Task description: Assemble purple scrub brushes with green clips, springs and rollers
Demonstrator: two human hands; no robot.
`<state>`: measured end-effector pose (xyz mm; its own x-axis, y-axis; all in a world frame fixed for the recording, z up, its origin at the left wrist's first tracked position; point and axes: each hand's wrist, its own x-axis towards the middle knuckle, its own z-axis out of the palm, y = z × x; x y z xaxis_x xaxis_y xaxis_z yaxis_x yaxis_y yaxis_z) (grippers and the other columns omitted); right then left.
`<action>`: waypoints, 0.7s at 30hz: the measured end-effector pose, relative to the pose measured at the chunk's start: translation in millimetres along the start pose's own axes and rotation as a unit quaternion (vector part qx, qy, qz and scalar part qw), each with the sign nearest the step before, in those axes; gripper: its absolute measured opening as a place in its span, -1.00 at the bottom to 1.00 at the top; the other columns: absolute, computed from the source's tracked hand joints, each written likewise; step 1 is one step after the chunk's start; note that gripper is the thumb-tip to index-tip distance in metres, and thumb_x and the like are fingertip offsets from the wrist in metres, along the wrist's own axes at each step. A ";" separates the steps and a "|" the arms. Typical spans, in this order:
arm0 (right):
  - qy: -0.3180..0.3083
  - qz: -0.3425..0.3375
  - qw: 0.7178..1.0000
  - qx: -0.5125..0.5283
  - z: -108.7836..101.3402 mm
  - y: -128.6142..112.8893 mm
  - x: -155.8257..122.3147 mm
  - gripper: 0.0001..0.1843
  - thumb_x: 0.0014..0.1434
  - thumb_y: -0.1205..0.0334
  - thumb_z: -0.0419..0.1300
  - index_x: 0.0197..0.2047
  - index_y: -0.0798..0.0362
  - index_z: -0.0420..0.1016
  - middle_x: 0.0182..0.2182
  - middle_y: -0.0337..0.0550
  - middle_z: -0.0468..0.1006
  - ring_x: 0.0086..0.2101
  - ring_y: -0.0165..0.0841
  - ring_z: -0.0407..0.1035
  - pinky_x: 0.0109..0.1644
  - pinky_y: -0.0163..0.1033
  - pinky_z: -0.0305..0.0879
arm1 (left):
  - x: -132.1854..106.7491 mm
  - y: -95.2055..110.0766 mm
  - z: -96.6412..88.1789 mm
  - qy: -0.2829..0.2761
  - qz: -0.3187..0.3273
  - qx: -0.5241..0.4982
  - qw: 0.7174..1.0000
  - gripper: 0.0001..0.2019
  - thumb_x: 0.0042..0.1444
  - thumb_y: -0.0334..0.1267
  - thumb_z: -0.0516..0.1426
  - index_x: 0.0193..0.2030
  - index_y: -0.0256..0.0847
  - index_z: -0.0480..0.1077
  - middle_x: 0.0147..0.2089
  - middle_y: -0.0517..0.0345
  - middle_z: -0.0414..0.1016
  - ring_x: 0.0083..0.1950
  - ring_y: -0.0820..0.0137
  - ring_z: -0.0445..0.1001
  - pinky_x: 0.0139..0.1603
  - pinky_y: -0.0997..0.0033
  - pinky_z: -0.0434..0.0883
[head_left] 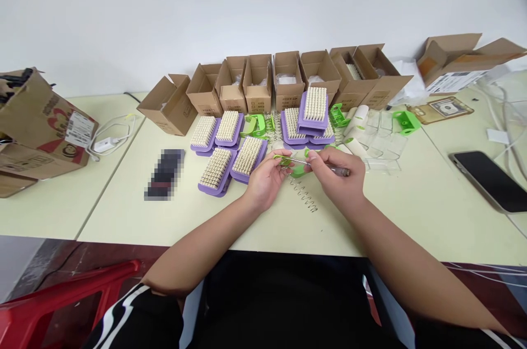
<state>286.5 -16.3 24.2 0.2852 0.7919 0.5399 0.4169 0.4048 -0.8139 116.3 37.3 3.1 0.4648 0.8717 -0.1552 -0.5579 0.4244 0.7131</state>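
Near the middle of the table, my left hand (264, 183) is closed around a small green plastic part (282, 161). A screwdriver (341, 172) with a thin metal shaft lies in the grip of my right hand (341, 173). Its shaft points left, with the tip at the green part. Between and below the hands, a loose coil spring (303, 195) rests on the table. Purple brushes with cream bristles (247, 156) are grouped left of and behind my hands, one stacked on others (316, 105). More green plastic parts (254, 125) sit among them.
Several small open cardboard boxes (257, 96) line the wall. To the right are white rollers (357, 118), clear plastic pieces (382, 146), a phone (492, 180) and cables. A larger carton (45, 129) and a charger cable (106, 144) are at left. A red chair (74, 294) stands below.
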 end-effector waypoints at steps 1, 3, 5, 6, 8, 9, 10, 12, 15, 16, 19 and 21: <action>-0.004 -0.017 1.000 -0.014 -0.6 -1.1 0.1 -0.59 0.43 0.07 0.36 -0.48 -0.05 0.61 -0.52 -0.22 0.61 -0.50 -0.32 0.44 -0.41 -0.16 0.31 | 0.0 0.1 0.3 0.001 0.002 0.002 1.000 -0.81 0.33 -0.39 0.14 -0.09 -0.22 0.61 -0.09 0.01 0.54 -0.04 0.28 0.55 0.02 0.32 0.43; -0.018 -0.050 0.998 -0.037 -1.2 -2.8 0.0 -0.60 0.44 0.08 0.34 -0.47 -0.05 0.60 -0.54 -0.22 0.60 -0.52 -0.34 0.41 -0.42 -0.16 0.28 | 0.3 1.0 0.7 0.004 0.006 0.002 1.000 -0.82 0.32 -0.39 0.15 -0.10 -0.22 0.61 -0.10 0.02 0.55 -0.07 0.29 0.54 0.01 0.32 0.43; -0.035 -0.077 0.995 -0.047 -1.5 -3.2 -0.2 -0.59 0.44 0.10 0.33 -0.48 -0.05 0.58 -0.56 -0.23 0.58 -0.55 -0.36 0.38 -0.44 -0.16 0.25 | 0.8 2.1 0.8 0.005 0.011 0.000 1.000 -0.81 0.32 -0.39 0.14 -0.11 -0.22 0.61 -0.11 0.03 0.55 -0.09 0.30 0.54 0.01 0.32 0.43; -0.040 -0.085 0.994 -0.049 -1.5 -3.0 -0.3 -0.59 0.44 0.10 0.33 -0.48 -0.05 0.57 -0.57 -0.24 0.57 -0.56 -0.37 0.36 -0.44 -0.16 0.25 | 1.0 2.7 0.7 0.005 0.012 -0.001 1.000 -0.81 0.32 -0.39 0.14 -0.12 -0.22 0.61 -0.11 0.03 0.55 -0.09 0.30 0.54 0.01 0.32 0.43; -0.041 -0.085 0.994 -0.047 -1.5 -2.3 -0.6 -0.57 0.44 0.06 0.33 -0.49 -0.06 0.56 -0.57 -0.23 0.56 -0.56 -0.36 0.37 -0.45 -0.16 0.26 | 1.3 3.4 0.5 0.005 0.010 -0.003 1.000 -0.82 0.32 -0.39 0.14 -0.13 -0.21 0.61 -0.11 0.03 0.55 -0.10 0.30 0.53 0.00 0.32 0.44; -0.035 -0.079 0.995 -0.046 -1.5 -2.0 -0.7 -0.56 0.43 0.03 0.34 -0.50 -0.07 0.56 -0.57 -0.22 0.56 -0.55 -0.34 0.39 -0.44 -0.15 0.29 | 1.3 3.6 0.3 0.004 0.009 -0.003 1.000 -0.82 0.31 -0.39 0.14 -0.14 -0.21 0.61 -0.11 0.03 0.55 -0.10 0.30 0.53 -0.01 0.32 0.44; -0.028 -0.071 0.996 -0.044 -1.5 -1.8 -0.9 -0.55 0.42 -0.01 0.35 -0.50 -0.07 0.57 -0.57 -0.21 0.57 -0.54 -0.32 0.41 -0.43 -0.15 0.32 | 1.2 3.7 0.2 0.003 0.010 -0.001 1.000 -0.82 0.31 -0.39 0.14 -0.14 -0.21 0.61 -0.11 0.03 0.55 -0.10 0.30 0.53 -0.02 0.32 0.44; -0.014 -0.054 0.998 -0.037 -1.6 -1.7 -1.2 -0.54 0.39 -0.07 0.38 -0.51 -0.07 0.58 -0.56 -0.20 0.57 -0.51 -0.29 0.46 -0.41 -0.14 0.37 | 0.9 3.6 -0.1 -0.002 0.014 0.004 1.000 -0.82 0.31 -0.38 0.14 -0.15 -0.21 0.61 -0.08 0.02 0.55 -0.09 0.30 0.54 -0.01 0.33 0.44; -0.004 -0.045 0.999 -0.023 -1.4 -1.9 -1.8 -0.57 0.38 -0.04 0.41 -0.49 -0.07 0.60 -0.54 -0.19 0.59 -0.49 -0.28 0.48 -0.39 -0.14 0.38 | 0.2 3.6 -0.3 -0.014 0.013 0.006 1.000 -0.81 0.31 -0.37 0.14 -0.14 -0.22 0.62 -0.07 0.02 0.54 -0.06 0.28 0.55 0.00 0.32 0.45; -0.002 -0.045 0.999 -0.017 -1.2 -1.8 -2.1 -0.59 0.39 -0.01 0.40 -0.48 -0.06 0.60 -0.53 -0.19 0.61 -0.49 -0.29 0.48 -0.40 -0.14 0.36 | -0.1 3.7 -0.2 -0.016 0.011 0.005 1.000 -0.82 0.31 -0.37 0.14 -0.14 -0.22 0.61 -0.07 0.02 0.54 -0.05 0.28 0.55 0.00 0.32 0.46; 0.008 -0.041 0.999 -0.001 -0.9 -0.6 -2.8 -0.60 0.43 0.06 0.36 -0.47 -0.07 0.62 -0.50 -0.19 0.64 -0.49 -0.29 0.48 -0.41 -0.14 0.34 | -0.6 4.8 0.1 -0.019 0.009 0.004 1.000 -0.85 0.29 -0.37 0.15 -0.16 -0.20 0.59 -0.03 0.02 0.56 -0.05 0.28 0.57 0.00 0.31 0.47; 0.015 -0.034 0.999 0.006 -0.6 0.5 -3.0 -0.61 0.43 0.06 0.36 -0.46 -0.07 0.63 -0.49 -0.19 0.65 -0.48 -0.29 0.48 -0.40 -0.13 0.35 | -0.9 5.6 0.2 -0.025 0.004 0.005 1.000 -0.87 0.30 -0.35 0.15 -0.18 -0.19 0.56 0.04 0.00 0.59 -0.03 0.26 0.59 -0.01 0.29 0.48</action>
<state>286.3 -18.8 22.3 0.2822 0.7482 0.6004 0.4257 0.4632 -0.7773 112.9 38.9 7.4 0.4946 0.8615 -0.1145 -0.5557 0.4148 0.7205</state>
